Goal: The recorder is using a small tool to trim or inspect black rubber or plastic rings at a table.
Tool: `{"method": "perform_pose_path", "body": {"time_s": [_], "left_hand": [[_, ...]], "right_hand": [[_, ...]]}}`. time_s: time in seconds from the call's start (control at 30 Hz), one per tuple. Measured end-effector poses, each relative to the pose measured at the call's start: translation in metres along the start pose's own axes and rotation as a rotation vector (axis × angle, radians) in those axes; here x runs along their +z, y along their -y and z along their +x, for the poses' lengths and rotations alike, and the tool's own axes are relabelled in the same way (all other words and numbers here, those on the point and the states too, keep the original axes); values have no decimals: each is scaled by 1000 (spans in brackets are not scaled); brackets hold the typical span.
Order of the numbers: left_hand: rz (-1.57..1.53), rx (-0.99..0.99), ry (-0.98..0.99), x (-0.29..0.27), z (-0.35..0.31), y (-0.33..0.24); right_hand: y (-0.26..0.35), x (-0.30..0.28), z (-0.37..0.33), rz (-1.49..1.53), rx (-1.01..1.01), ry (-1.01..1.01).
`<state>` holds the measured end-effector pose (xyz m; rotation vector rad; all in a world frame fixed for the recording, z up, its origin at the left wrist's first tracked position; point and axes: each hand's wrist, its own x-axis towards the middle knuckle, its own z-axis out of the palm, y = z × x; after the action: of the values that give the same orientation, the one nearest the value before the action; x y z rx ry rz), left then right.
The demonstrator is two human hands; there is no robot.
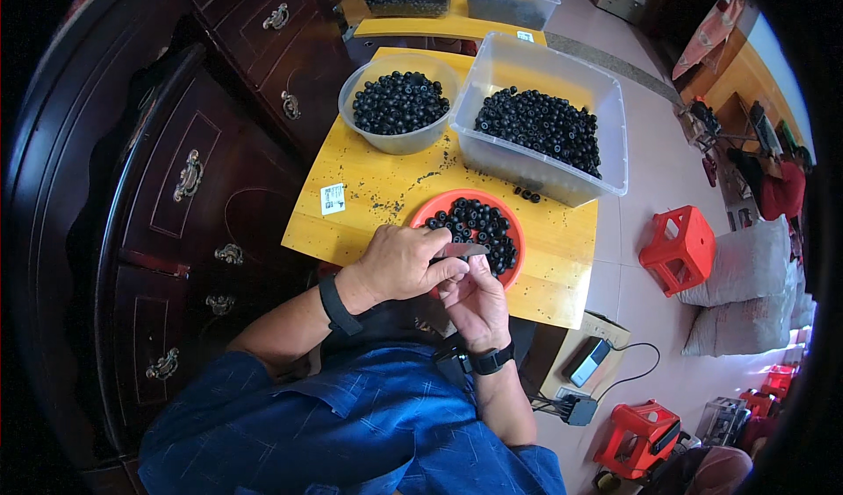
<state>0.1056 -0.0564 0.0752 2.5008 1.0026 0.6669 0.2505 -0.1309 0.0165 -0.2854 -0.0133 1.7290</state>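
Jutting from the curled left grip [395, 262], the knife [463, 250] lies by the pinched right grip [476, 302]; what that holds is unclear.

Dark wooden cabinets [241, 135] are filling the left of the frame, ornate metal handles [187, 176] jutting from their fronts. A yellow table [555, 276] is occupying the centre, and another yellow surface [421, 27] is showing at the top. Pale tiled floor [634, 306] is spreading rightward, a darker strip [615, 62] crossing it at upper right. Red plastic stools [694, 249] are standing before pale sacks [746, 262] and at lower right.
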Motion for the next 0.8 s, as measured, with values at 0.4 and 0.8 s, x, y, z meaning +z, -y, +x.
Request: {"method": "perform_pose_path", "body": {"time_s": [0.4,0.8], "left_hand": [[-246,-20,-15,-7,-1,-5],[-257,-78,48,-13,8,6]], "right_hand": [[3,-4,2,59,40,-35],[13,-1,-15,-302,39,-40]]}}
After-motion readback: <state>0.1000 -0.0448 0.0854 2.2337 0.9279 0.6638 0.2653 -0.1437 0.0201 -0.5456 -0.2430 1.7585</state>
